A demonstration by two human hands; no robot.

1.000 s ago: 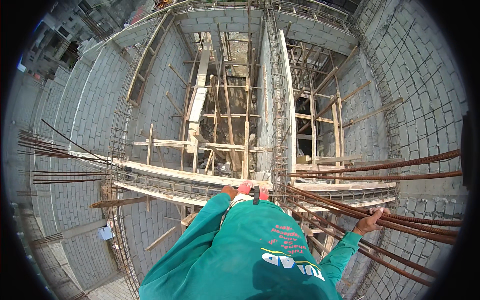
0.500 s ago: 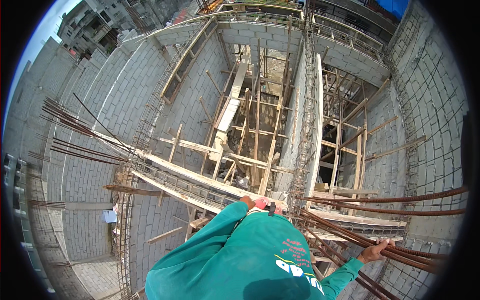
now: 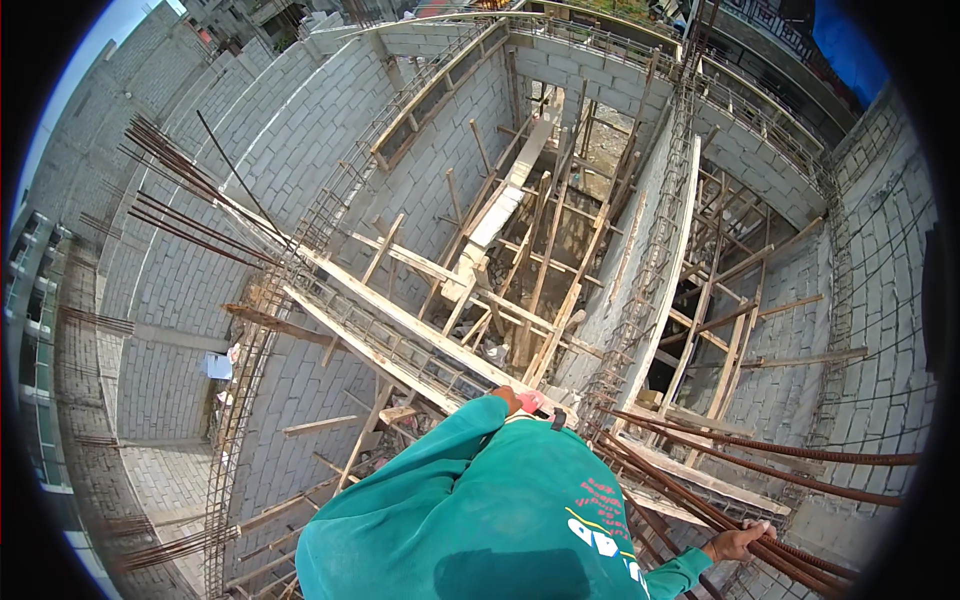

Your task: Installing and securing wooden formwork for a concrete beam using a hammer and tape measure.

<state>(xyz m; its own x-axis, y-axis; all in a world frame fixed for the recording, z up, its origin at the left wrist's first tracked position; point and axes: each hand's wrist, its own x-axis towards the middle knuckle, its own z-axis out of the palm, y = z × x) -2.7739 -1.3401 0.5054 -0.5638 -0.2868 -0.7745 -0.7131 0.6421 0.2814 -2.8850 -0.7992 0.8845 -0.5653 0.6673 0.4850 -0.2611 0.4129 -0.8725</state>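
My right hand (image 3: 738, 542) is closed around rusty rebar (image 3: 708, 508) in a bundle of long bars at the lower right. My left hand (image 3: 508, 399) is at the wooden formwork board (image 3: 432, 333), in front of my chest. Its fingers are hidden, so its grip cannot be made out. Right beside it is a small pink-red thing (image 3: 530, 401), too covered to name. My green sleeves and shirt fill the lower middle. Between the two formwork boards runs a rebar cage (image 3: 385, 345).
Far below, timber props (image 3: 545, 250) and a plank (image 3: 500, 210) stand between concrete block walls (image 3: 430, 170). Bare rebar ends (image 3: 180, 180) stick out on the left. Two more rusty bars (image 3: 780, 450) cross at the right. There is a deep drop on both sides of the formwork.
My view has turned, so the walls and props sit further right and tilted. My right hand still grips the bars, lower in the view. The left hand stays by the formwork.
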